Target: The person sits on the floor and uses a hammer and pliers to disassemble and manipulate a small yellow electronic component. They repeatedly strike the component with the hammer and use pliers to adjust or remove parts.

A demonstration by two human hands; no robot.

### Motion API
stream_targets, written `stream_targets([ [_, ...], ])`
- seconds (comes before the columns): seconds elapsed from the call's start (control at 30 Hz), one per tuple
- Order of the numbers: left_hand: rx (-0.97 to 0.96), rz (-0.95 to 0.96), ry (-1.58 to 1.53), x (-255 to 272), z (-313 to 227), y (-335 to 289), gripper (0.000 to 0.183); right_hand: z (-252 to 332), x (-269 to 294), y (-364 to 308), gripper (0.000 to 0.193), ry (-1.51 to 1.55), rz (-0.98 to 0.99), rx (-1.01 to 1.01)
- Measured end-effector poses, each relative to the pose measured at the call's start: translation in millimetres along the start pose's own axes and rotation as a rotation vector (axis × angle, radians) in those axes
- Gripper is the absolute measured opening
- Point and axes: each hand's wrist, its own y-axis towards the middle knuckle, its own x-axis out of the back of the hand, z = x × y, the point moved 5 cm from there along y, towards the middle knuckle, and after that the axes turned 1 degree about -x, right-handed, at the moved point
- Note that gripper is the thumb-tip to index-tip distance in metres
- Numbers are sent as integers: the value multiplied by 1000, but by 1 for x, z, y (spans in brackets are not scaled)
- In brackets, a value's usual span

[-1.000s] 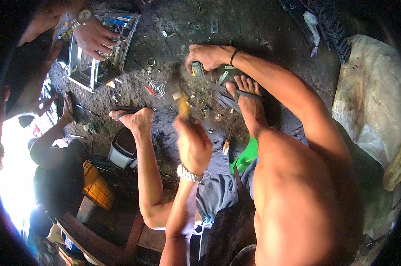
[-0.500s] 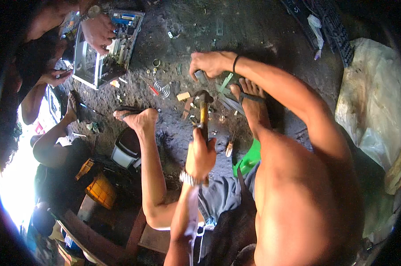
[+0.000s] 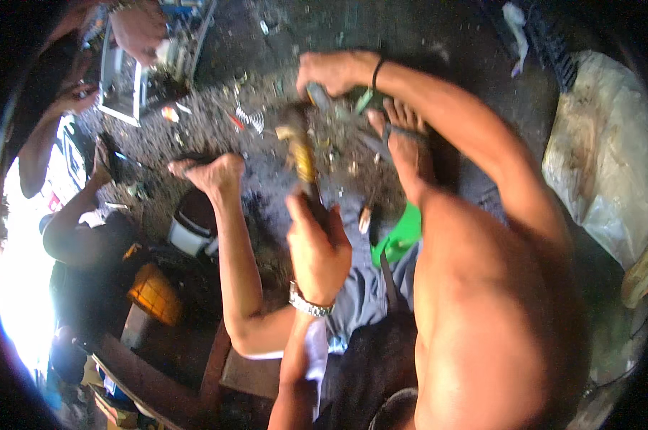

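Observation:
My left hand [image 3: 318,251], with a metal watch at its wrist, is wrapped round the dark handle of a hammer [image 3: 304,161]. Its shaft has a yellow band, and the blurred head is raised over the dirt floor, tilted left. My right hand [image 3: 334,75], with a black band at the wrist, reaches round beyond my sandaled foot [image 3: 410,147]. Its fingers are closed on a small grey piece [image 3: 320,97] with a bit of orange beside it, held low at the ground. A green strip [image 3: 364,101] lies just right of that piece.
A co-worker's hand [image 3: 139,32] is over a metal-framed device [image 3: 120,113] at the upper left. A spiral coil [image 3: 251,120] and small scraps lie on the floor. A dark-and-white container [image 3: 191,233] stands left of my shin; a plastic sack [image 3: 600,158] is at the right.
The hammer has swung up and its head has moved left. My right hand stays at the grey piece. The whole view has shifted slightly.

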Motion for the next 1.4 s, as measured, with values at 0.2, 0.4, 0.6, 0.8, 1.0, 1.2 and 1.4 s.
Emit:
stream_targets([
  [0.2, -124, -235, 78, -22, 22, 9, 41, 0, 2, 1, 34, -128, -17, 74],
  [0.4, 39, 48, -57, -10, 9, -6, 45, 5, 2, -2, 35, -61, 1, -25],
  [0.6, -89, -183, 89, -30, 27, 2, 40, 14, 9, -2, 38, -26, -91, 162],
  [0.8, 17, 103, -24, -22, -5, -1, 48, -17, -4, 3, 36, -102, -114, 126],
  [1.0, -112, -121, 77, -28, 22, 4, 51, 7, 1, 2, 35, 7, -39, 84],
  [1.2, -3, 118, -47, -23, -3, -4, 52, -21, 2, -4, 31, -101, -112, 127],
  [1.4, -33, -71, 64, -43, 44, -6, 48, 11, 6, 5, 33, 33, 9, 46],
])
